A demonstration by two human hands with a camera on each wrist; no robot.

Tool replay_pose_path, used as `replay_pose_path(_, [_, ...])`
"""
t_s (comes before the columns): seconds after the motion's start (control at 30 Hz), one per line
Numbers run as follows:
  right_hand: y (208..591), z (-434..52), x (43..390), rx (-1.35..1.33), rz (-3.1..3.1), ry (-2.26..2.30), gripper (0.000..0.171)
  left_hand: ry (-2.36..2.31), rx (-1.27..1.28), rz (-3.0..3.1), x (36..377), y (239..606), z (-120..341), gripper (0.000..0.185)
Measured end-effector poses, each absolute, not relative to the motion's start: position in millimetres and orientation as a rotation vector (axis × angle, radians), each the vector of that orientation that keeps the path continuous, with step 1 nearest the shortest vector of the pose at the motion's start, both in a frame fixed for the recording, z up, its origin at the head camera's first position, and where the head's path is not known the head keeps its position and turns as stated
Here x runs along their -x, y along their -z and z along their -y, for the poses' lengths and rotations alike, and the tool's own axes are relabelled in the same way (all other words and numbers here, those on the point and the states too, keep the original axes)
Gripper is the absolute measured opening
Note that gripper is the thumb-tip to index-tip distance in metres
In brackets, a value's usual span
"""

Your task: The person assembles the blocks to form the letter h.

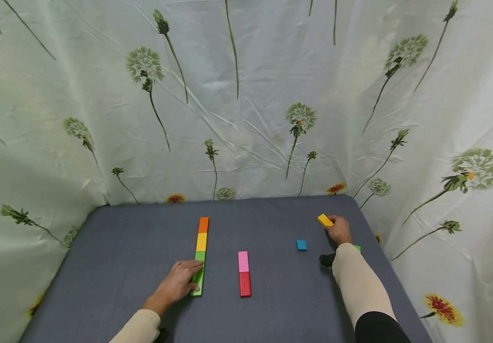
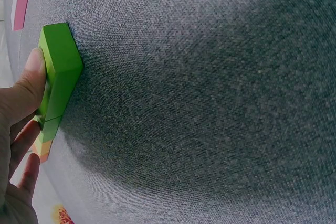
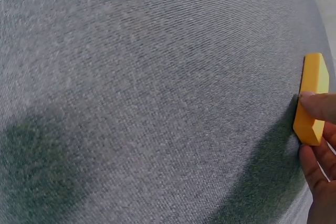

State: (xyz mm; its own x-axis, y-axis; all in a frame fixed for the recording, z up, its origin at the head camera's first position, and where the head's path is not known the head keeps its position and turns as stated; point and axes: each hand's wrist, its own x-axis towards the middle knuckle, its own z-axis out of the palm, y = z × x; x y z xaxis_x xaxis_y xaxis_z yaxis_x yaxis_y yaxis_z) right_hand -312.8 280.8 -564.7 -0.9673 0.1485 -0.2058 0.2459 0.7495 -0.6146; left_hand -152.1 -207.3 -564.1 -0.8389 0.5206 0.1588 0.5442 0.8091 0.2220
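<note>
In the head view a straight row runs away from me: two green blocks, a yellow block (image 1: 201, 242) and an orange block (image 1: 203, 225) at the far end. My left hand (image 1: 181, 278) rests on the green part. The left wrist view has its thumb on top of the nearest green block (image 2: 59, 61), with the other fingers stretched out along the row. Over at the far right, my right hand (image 1: 340, 230) pinches another yellow block (image 1: 325, 220) by one end. That yellow block (image 3: 312, 98) sits low against the grey cloth between thumb and fingers.
Between the hands, a pink block (image 1: 243, 261) and a red block (image 1: 245, 284) lie end to end. A small blue block (image 1: 301, 245) is left of my right hand. Part of a green block (image 1: 358, 248) shows behind the right wrist. A flowered curtain (image 1: 263, 143) borders the grey table (image 1: 135, 238).
</note>
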Motion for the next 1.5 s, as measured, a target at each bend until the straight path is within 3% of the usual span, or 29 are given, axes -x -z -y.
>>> replay_pose_path(0.23, [556.6, -284.4, 309.5, -0.351, -2.756, 1.014, 0.042, 0.399, 0.854, 2.96, 154.0, 563.0, 204.7, 0.056])
replay_pose_path(0.63, [532.7, -268.8, 307.1, -0.129, -2.795, 1.003, 0.037, 0.401, 0.876, 2.868, 155.4, 564.1, 203.6, 0.054])
replay_pose_path(1.5, [527.2, -181.9, 288.5, 0.3, -2.801, 1.042, 0.033, 0.408, 0.884, 2.906, 152.3, 561.5, 208.0, 0.055])
